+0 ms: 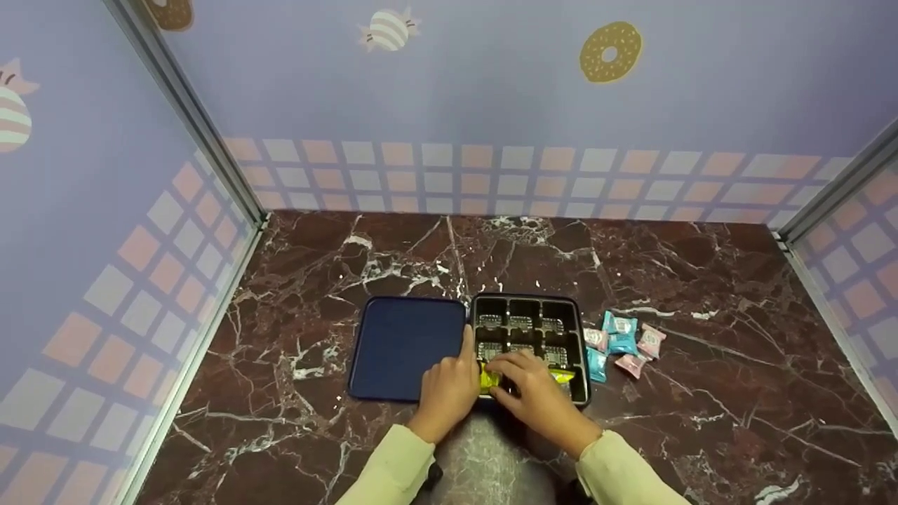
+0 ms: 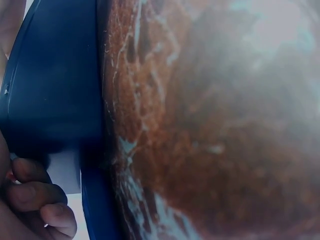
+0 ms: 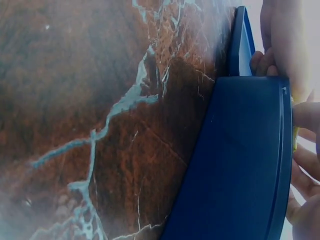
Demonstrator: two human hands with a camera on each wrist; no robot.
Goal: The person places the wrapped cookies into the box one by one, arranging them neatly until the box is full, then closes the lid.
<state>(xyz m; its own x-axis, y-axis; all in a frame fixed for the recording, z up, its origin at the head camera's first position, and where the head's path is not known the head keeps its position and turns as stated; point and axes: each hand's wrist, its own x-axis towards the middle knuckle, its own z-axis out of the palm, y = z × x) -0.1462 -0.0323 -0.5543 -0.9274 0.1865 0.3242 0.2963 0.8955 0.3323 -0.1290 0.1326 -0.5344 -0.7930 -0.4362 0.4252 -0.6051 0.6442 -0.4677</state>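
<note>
A dark box [image 1: 531, 331] with several compartments stands on the marble-patterned surface. My left hand [image 1: 449, 389] is at its left wall, index finger stretched along the rim. In the left wrist view, that hand's other fingers [image 2: 37, 195] curl outside the box's corner; its thumb is hidden. My right hand [image 1: 544, 400] reaches over the near row and pinches a yellow packet [image 1: 489, 379] in the near left compartment. Another yellow packet [image 1: 562, 376] lies in the near right compartment, partly covered by the right hand. The box's blue outer wall [image 3: 235, 155] fills much of the right wrist view.
A flat dark blue lid [image 1: 407, 344] lies left of the box. Several blue packets [image 1: 621, 343] and pink packets [image 1: 651, 338] lie in a loose group on the right, some close against the box. Patterned panels [image 1: 449, 91] border the surface at the back and sides.
</note>
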